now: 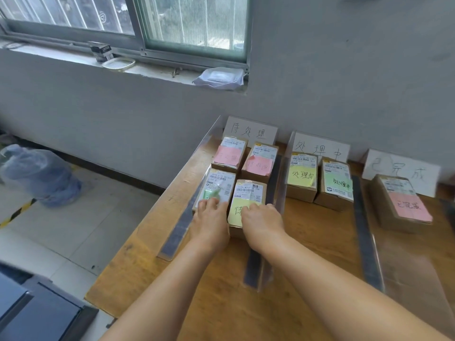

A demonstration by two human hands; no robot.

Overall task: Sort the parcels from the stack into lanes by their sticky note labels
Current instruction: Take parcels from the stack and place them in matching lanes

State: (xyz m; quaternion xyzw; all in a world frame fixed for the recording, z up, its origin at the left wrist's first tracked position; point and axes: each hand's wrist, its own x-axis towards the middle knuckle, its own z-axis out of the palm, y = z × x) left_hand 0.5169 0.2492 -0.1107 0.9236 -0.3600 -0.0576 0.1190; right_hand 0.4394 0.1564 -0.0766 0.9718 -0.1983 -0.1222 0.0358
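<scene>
I see my left hand and right hand resting on the brown cardboard parcel with a yellow sticky note in the leftmost lane, hiding its near edge; I cannot tell whether either grips

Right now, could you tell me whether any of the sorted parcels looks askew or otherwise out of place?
Two small things. In the middle lane, the parcel with the green note sits turned at an angle to its neighbour, and its writing reads upside down. In the right lane, the parcel with the pink note also lies skewed. Nothing looks damaged.
</scene>
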